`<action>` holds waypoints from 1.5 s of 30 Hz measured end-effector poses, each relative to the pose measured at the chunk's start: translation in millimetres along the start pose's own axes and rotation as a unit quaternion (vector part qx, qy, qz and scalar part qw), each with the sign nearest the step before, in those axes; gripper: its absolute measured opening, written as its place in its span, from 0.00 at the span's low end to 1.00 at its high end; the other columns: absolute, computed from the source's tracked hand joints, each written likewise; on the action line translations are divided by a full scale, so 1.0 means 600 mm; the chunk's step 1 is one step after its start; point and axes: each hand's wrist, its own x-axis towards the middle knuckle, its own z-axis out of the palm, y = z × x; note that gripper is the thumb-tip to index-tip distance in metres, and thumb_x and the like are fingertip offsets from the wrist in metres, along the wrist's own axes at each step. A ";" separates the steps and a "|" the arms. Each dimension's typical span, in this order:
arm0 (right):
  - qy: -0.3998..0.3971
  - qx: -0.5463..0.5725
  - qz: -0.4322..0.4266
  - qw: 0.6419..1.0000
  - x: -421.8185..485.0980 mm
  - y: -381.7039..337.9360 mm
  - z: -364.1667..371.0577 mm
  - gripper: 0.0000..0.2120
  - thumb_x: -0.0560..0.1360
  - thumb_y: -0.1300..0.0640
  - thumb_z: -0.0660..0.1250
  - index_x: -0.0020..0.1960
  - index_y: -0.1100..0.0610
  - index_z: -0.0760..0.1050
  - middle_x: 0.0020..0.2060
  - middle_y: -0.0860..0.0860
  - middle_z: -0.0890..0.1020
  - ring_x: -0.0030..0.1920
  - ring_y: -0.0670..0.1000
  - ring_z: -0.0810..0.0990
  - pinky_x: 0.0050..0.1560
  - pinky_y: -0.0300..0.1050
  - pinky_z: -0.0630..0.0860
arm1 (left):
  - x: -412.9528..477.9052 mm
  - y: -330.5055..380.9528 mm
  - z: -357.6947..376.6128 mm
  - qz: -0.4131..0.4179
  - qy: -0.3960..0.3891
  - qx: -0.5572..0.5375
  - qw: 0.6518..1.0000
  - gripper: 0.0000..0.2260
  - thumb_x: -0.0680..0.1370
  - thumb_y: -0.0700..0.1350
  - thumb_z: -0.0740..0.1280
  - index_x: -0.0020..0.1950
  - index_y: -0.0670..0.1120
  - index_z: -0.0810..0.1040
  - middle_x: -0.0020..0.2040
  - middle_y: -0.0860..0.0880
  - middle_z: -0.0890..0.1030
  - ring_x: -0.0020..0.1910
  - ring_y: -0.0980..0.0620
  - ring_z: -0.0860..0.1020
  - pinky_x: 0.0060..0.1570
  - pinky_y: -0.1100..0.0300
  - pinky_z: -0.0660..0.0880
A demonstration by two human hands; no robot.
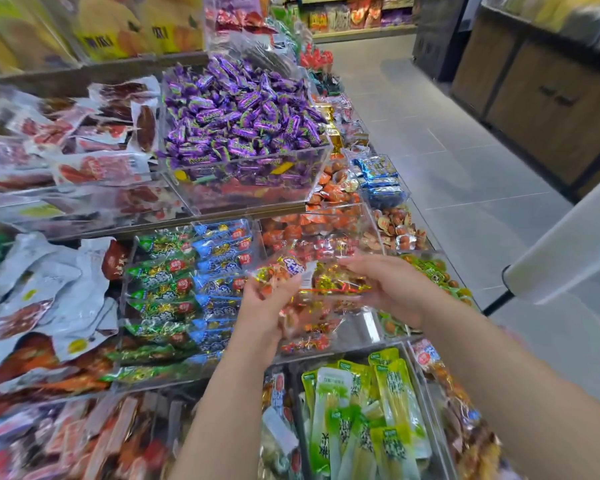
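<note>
While the two hands meet low in front of the person, the step in hand looks to me like restocking or tidying. A bundle of packets (321, 284), in clear wrappers with red and gold print, is held just above the clear bin (369, 325), which has more of the same sort lying in it.

The left hand (265, 301) comes up from below, palm upward, with its fingers curled round the near left end of the bundle. The right hand (392, 289) covers the right end, its fingers nearly straight across the top. Its thumb is hidden under the wrappers, so I cannot tell whether it pinches or only steadies. The hands are close, joined by the bundle, and do not seem to touch each other.

Just left of the bin lie rows of green and blue packets (187, 282). Behind and above sits a heap of purple sweets (239, 112), and nearer the person stand long green packs (361, 410).

Next, I judge, the bundle has to go down into the bin beneath it. That calls for lowering both hands together inside the clear walls and spreading the packets flat before letting go. The wrappers look slippery and could slide over an edge into a neighbouring compartment.
</note>
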 end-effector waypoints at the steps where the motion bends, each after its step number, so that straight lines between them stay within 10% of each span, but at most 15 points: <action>1: -0.011 0.034 0.000 0.999 -0.003 0.000 -0.001 0.11 0.77 0.63 0.62 0.55 0.58 0.80 0.65 0.53 0.73 0.63 0.61 0.73 0.40 0.40 0.80 | -0.002 0.000 0.004 -0.002 -0.010 -0.026 1.000 0.32 0.64 0.47 0.78 0.64 0.49 0.70 0.56 0.47 0.81 0.49 0.47 0.83 0.38 0.51 0.80; 4: -0.082 0.064 -0.010 0.994 -0.021 -0.005 -0.010 0.24 0.73 0.75 0.52 0.60 0.58 0.77 0.67 0.53 0.69 0.59 0.58 0.78 0.38 0.39 0.80 | -0.007 0.004 0.008 -0.017 -0.018 -0.067 0.997 0.23 0.68 0.42 0.74 0.59 0.47 0.71 0.45 0.46 0.85 0.46 0.44 0.84 0.38 0.45 0.80; 7: -0.138 -0.149 -0.076 0.976 -0.040 -0.001 -0.021 0.31 0.74 0.70 0.62 0.67 0.41 0.69 0.65 0.53 0.73 0.45 0.43 0.82 0.36 0.36 0.80 | -0.004 0.006 0.007 -0.028 -0.005 -0.043 0.999 0.40 0.62 0.46 0.76 0.71 0.49 0.64 0.62 0.43 0.78 0.64 0.40 0.75 0.56 0.36 0.75; 8: -0.129 -0.253 -0.107 0.953 -0.044 0.002 -0.020 0.33 0.72 0.64 0.67 0.68 0.35 0.64 0.64 0.56 0.74 0.45 0.43 0.82 0.51 0.42 0.77 | -0.002 0.006 0.007 -0.026 0.006 -0.034 0.999 0.45 0.61 0.47 0.76 0.74 0.51 0.59 0.67 0.43 0.74 0.67 0.40 0.71 0.61 0.36 0.72; 9: -0.099 -0.340 -0.137 0.925 -0.045 0.006 -0.018 0.35 0.69 0.58 0.70 0.66 0.29 0.61 0.61 0.55 0.76 0.43 0.45 0.82 0.34 0.30 0.70 | 0.000 0.005 0.006 -0.021 0.010 -0.028 0.999 0.48 0.60 0.48 0.76 0.76 0.53 0.56 0.69 0.43 0.72 0.68 0.41 0.70 0.62 0.36 0.70; 11: -0.002 -0.442 -0.205 0.873 -0.039 0.015 -0.009 0.35 0.69 0.60 0.71 0.57 0.24 0.62 0.52 0.42 0.76 0.43 0.46 0.77 0.44 0.39 0.79 | 0.002 0.002 0.010 -0.017 -0.001 -0.013 1.000 0.51 0.57 0.52 0.79 0.75 0.54 0.58 0.70 0.44 0.72 0.68 0.42 0.71 0.62 0.35 0.70; 17: 0.181 -0.564 -0.317 0.740 -0.004 0.022 -0.034 0.10 0.70 0.51 0.73 0.52 0.44 0.80 0.67 0.46 0.58 0.67 0.52 0.59 0.68 0.47 0.57 | 0.014 -0.013 0.006 -0.014 0.061 -0.003 0.998 0.40 0.73 0.56 0.72 0.78 0.56 0.52 0.75 0.46 0.65 0.71 0.42 0.67 0.67 0.35 0.65; 21: 0.109 -0.494 -0.141 0.851 0.018 -0.014 -0.055 0.11 0.74 0.42 0.65 0.49 0.47 0.74 0.43 0.45 0.78 0.44 0.48 0.77 0.39 0.38 0.72 | 0.030 -0.008 -0.018 0.017 0.100 0.003 0.995 0.38 0.76 0.54 0.68 0.79 0.56 0.48 0.75 0.46 0.66 0.71 0.43 0.67 0.68 0.37 0.65; 27: 0.052 -0.424 0.048 0.903 0.072 -0.024 -0.095 0.25 0.73 0.45 0.69 0.63 0.57 0.68 0.33 0.48 0.75 0.31 0.47 0.73 0.38 0.43 0.72 | 0.042 0.001 -0.052 0.035 0.107 0.001 0.994 0.41 0.74 0.50 0.72 0.79 0.55 0.50 0.76 0.48 0.63 0.74 0.45 0.62 0.70 0.38 0.59; 30: 0.018 -0.571 0.060 0.818 0.100 -0.027 -0.082 0.32 0.73 0.52 0.69 0.73 0.54 0.60 0.63 0.54 0.75 0.56 0.55 0.77 0.56 0.49 0.74 | 0.045 0.001 -0.062 0.026 0.103 -0.010 0.994 0.40 0.72 0.48 0.74 0.78 0.55 0.54 0.75 0.46 0.66 0.72 0.42 0.66 0.68 0.35 0.63; 34: -0.042 -0.756 0.069 0.650 0.137 -0.010 -0.037 0.23 0.76 0.64 0.59 0.70 0.62 0.63 0.59 0.58 0.77 0.49 0.53 0.77 0.40 0.44 0.77 | 0.049 -0.002 -0.068 0.027 0.119 -0.005 0.993 0.44 0.73 0.47 0.74 0.79 0.53 0.47 0.76 0.46 0.64 0.72 0.43 0.67 0.68 0.37 0.64; 37: -0.086 -0.809 0.110 0.571 0.171 0.024 -0.016 0.19 0.76 0.68 0.56 0.67 0.63 0.69 0.61 0.58 0.76 0.55 0.55 0.77 0.50 0.46 0.77 | 0.052 -0.004 -0.071 0.033 0.112 0.004 0.993 0.45 0.74 0.46 0.73 0.79 0.54 0.44 0.77 0.46 0.61 0.74 0.44 0.63 0.70 0.38 0.62; 45: -0.026 -0.839 -0.020 0.543 0.218 0.113 -0.049 0.25 0.74 0.68 0.59 0.69 0.53 0.64 0.59 0.55 0.74 0.60 0.57 0.72 0.51 0.51 0.72 | 0.060 -0.002 -0.082 0.016 0.090 0.012 0.996 0.39 0.72 0.47 0.74 0.77 0.56 0.56 0.75 0.47 0.66 0.71 0.42 0.67 0.67 0.35 0.65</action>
